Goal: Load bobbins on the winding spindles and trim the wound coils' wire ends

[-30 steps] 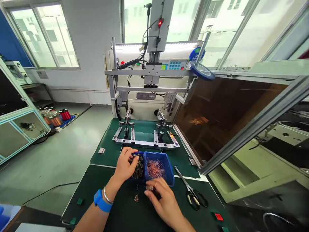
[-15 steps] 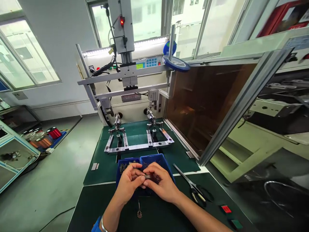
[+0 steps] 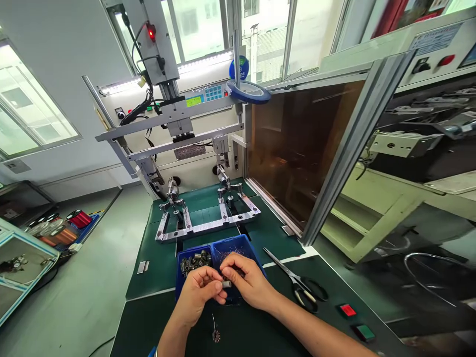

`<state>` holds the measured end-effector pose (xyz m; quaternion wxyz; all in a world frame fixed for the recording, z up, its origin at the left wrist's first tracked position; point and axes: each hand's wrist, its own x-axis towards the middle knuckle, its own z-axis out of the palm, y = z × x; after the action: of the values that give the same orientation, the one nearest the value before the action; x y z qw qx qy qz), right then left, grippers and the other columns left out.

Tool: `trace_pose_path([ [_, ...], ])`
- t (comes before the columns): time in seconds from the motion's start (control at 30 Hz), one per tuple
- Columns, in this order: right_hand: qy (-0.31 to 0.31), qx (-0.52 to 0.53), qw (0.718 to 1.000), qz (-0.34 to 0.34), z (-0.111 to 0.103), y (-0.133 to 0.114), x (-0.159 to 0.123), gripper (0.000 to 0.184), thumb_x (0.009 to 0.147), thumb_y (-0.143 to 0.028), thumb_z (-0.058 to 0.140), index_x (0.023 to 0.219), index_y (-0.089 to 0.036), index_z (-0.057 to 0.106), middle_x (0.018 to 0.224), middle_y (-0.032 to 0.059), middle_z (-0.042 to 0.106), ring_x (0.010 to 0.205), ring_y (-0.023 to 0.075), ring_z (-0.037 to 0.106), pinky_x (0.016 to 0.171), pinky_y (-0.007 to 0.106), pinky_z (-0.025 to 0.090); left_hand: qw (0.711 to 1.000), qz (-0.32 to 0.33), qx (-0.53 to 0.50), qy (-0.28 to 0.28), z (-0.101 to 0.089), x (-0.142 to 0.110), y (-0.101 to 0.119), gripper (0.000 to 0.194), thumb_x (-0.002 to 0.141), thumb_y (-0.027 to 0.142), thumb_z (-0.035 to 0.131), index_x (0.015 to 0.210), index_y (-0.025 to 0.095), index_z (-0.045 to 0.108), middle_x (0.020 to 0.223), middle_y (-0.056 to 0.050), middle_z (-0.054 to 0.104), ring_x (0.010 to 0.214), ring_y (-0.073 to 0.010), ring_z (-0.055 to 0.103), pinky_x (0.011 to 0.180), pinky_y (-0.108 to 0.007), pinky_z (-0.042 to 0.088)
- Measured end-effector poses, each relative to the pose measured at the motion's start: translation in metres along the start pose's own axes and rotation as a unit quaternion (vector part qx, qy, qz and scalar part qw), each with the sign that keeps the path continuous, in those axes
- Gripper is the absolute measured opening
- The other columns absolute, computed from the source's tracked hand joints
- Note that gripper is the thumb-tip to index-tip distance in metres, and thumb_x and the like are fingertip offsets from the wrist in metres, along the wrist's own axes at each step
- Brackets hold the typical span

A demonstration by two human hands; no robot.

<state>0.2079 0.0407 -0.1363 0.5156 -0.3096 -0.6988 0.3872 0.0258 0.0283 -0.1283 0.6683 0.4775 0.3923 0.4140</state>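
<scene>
My left hand (image 3: pixel 199 293) and my right hand (image 3: pixel 248 282) meet just in front of a blue two-compartment bin (image 3: pixel 180 292). Together they pinch a small grey cylindrical part (image 3: pixel 226 284) between the fingertips. The bin's left compartment holds several dark small parts (image 3: pixel 194 262); the right compartment, partly hidden by my right hand, holds fine copper-coloured wire bits (image 3: pixel 226 254). A small round toothed piece (image 3: pixel 216 335) lies on the green mat below my hands.
Scissors (image 3: pixel 297 286) lie right of the bin. Behind it stands a winding machine with two spindles (image 3: pixel 201 198) on a metal frame. An open tinted door (image 3: pixel 297 148) stands at the right. Red (image 3: pixel 348 310) and green (image 3: pixel 364 332) buttons sit near the bench's right edge.
My left hand left the bin's left compartment and joined my right hand in front of the bin; both now hold the small part. The view swung to the right.
</scene>
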Motion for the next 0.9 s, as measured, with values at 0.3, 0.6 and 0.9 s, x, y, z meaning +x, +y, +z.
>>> trace_pose_path([
  [0.3, 0.035, -0.101, 0.992, -0.069, -0.001, -0.005, -0.004, 0.008, 0.089, -0.024, 0.055, 0.087, -0.018, 0.06, 0.095, 0.007, 0.057, 0.092, 0.0163, 0.057, 0.078, 0.031, 0.048, 0.998, 0.055, 0.007, 0.026, -0.001, 0.002, 0.002, 0.035, 0.073, 0.038, 0.082, 0.087, 0.01, 0.065, 0.077, -0.006, 0.066, 0.069, -0.0133, 0.063, 0.067, -0.025, 0.054],
  [0.6, 0.062, -0.248, 0.957, -0.138, 0.004, 0.006, 0.003, 0.017, 0.087, -0.018, 0.06, 0.103, -0.024, 0.065, 0.107, 0.0085, 0.057, 0.102, 0.0212, 0.051, 0.084, 0.039, 0.049, 0.977, 0.12, -0.059, 0.168, -0.022, 0.005, 0.018, 0.037, 0.07, 0.041, 0.083, 0.088, 0.012, 0.069, 0.089, -0.007, 0.066, 0.067, -0.0116, 0.062, 0.058, -0.02, 0.052],
  [0.9, -0.031, -0.318, 0.944, -0.083, 0.038, 0.004, 0.0, 0.023, 0.079, -0.017, 0.066, 0.1, -0.027, 0.069, 0.123, 0.009, 0.056, 0.116, 0.0336, 0.041, 0.09, 0.058, 0.042, 0.975, 0.128, -0.137, 0.118, -0.018, -0.005, 0.025, 0.032, 0.074, 0.039, 0.081, 0.088, 0.014, 0.068, 0.103, -0.009, 0.066, 0.077, -0.0134, 0.064, 0.07, -0.023, 0.054],
])
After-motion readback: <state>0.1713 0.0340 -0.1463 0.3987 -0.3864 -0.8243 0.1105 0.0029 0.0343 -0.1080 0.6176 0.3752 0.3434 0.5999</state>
